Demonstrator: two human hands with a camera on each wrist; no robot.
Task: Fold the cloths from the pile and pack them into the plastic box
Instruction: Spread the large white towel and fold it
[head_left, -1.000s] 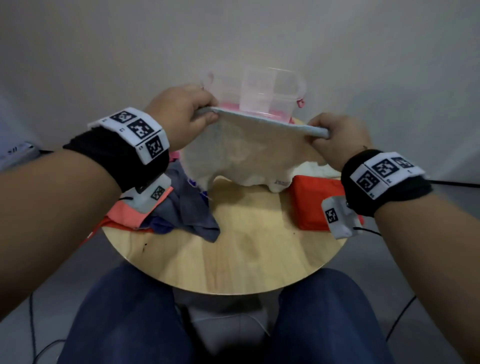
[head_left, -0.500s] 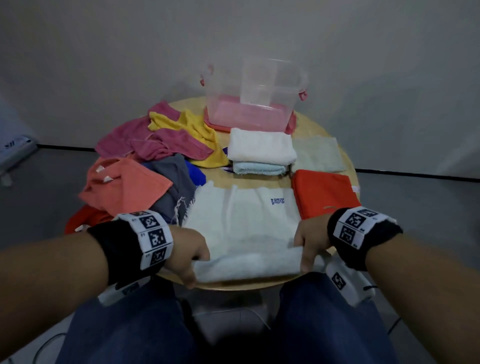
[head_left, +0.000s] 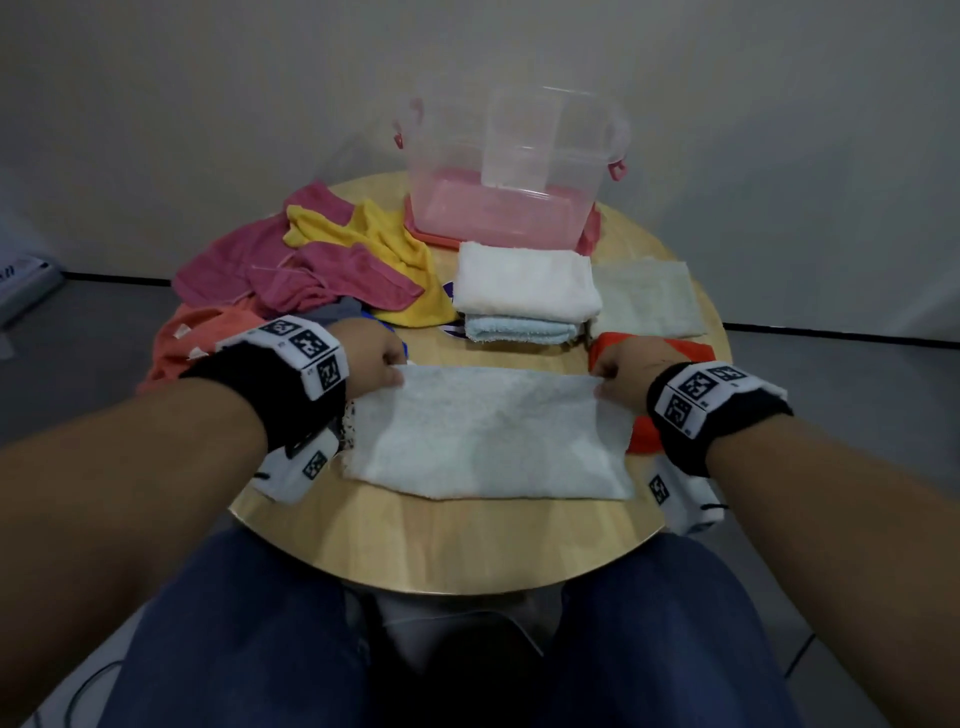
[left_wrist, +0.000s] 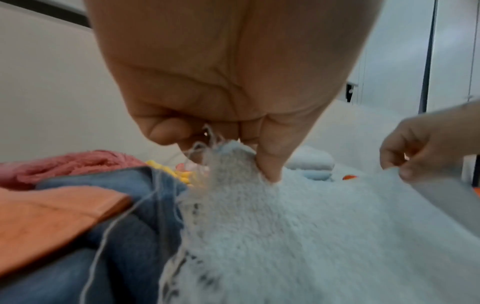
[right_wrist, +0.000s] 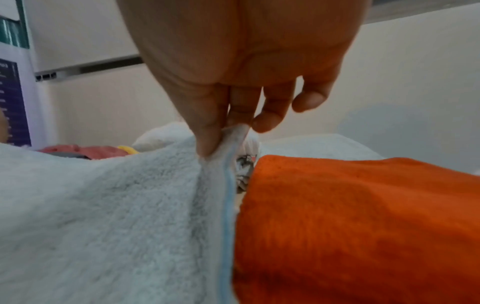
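A pale white cloth lies folded in half on the round wooden table. My left hand pinches its far left corner between thumb and fingers. My right hand pinches the far right corner, thumb on top. The clear plastic box with pink clips stands at the back of the table on a pink lid. An unfolded pile of pink, yellow, salmon and grey-blue cloths lies at the left.
Folded white and light blue cloths are stacked in front of the box. A folded pale green cloth and a folded orange cloth lie at the right, the orange one against my right hand. My knees sit under the table's near edge.
The cloth was held up in the air, then laid flat. Both hands then carried its near edge from the table's front over to the far edge, folding it in half.
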